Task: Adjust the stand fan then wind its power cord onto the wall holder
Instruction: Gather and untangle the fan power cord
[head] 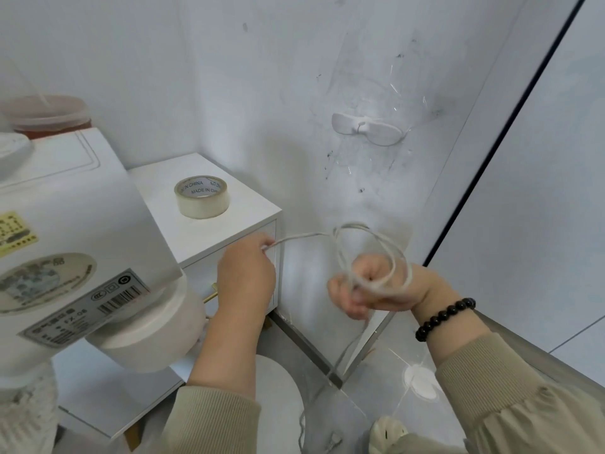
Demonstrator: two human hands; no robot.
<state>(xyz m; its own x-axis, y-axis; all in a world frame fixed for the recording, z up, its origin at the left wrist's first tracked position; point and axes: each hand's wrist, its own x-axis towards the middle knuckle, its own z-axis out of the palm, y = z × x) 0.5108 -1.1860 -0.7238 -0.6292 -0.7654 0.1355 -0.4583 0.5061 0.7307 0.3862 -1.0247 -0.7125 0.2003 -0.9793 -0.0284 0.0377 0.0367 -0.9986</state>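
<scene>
The white stand fan [82, 244] fills the left side, its motor housing with labels close to the camera. Its thin white power cord [370, 257] is coiled in loops around my right hand [370, 290], which grips the coil with curled fingers. From the coil a straight stretch runs left to my left hand [245, 273], which pinches the cord in front of the cabinet. Another stretch of cord drops from my right hand toward the floor. The white wall holder [366, 128] is fixed to the wall above my right hand, with nothing wound on it.
A white bedside cabinet [229, 231] stands in the corner with a roll of clear tape [202, 196] on top. A lidded cup [45, 114] sits behind the fan. A dark door-frame edge [491, 158] runs diagonally at right. Grey tiled floor [409, 371] lies below.
</scene>
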